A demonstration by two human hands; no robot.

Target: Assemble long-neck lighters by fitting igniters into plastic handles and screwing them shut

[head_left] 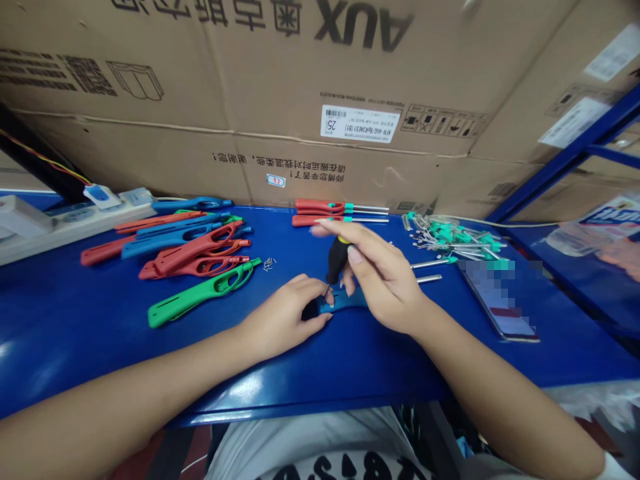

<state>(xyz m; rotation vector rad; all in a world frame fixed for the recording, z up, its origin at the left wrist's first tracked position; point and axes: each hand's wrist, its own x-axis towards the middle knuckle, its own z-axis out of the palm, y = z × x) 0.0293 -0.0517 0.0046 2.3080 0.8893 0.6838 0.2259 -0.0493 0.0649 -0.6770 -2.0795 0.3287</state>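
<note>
My left hand (285, 317) is closed on the near end of a blue lighter (345, 301) lying on the blue table, thumb and fingers pinching it. My right hand (383, 277) grips a screwdriver (339, 259) with a black and yellow handle, tilted, its thin shaft pointing down at the lighter close to my left fingertips. Whether the tip sits in a screw cannot be made out. Part of the lighter is hidden under my right hand. A small heap of screws (269, 264) lies to the left of my hands.
Red, blue and green lighter shells (200, 293) are piled at left. Two red lighters with metal tubes (320, 208) lie at the back, beside a large cardboard box (240, 120). Green-ended parts (450, 233), a phone (500, 303) and a power strip (85, 223) flank the work.
</note>
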